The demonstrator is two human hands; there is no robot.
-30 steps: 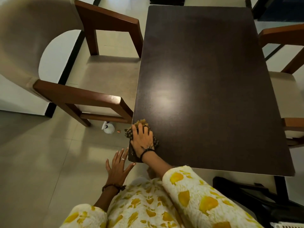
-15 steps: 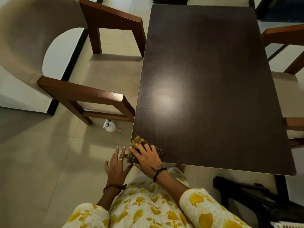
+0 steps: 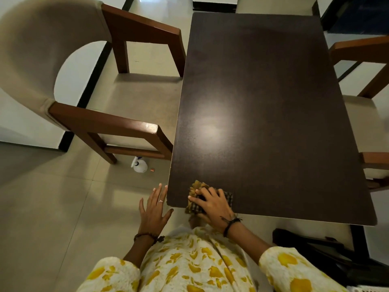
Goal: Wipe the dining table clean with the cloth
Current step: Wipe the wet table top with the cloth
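Observation:
The dark brown dining table (image 3: 263,106) fills the middle and right of the head view. My right hand (image 3: 213,206) presses a crumpled yellow and dark checked cloth (image 3: 196,187) flat on the table's near edge, close to its near left corner; part of the cloth hangs over the edge. My left hand (image 3: 153,209) hovers with fingers spread just left of that corner, its fingertips beside the table's left edge, holding nothing.
A wooden armchair (image 3: 101,121) with a beige seat stands at the table's left side, another chair (image 3: 366,106) at the right. A white spray bottle (image 3: 140,166) sits on the tiled floor under the left chair. Dark objects (image 3: 315,249) lie under the table's near right.
My right hand slid the cloth from the table's left edge down to the near corner, then right along the near edge. My left hand stayed open beside the corner.

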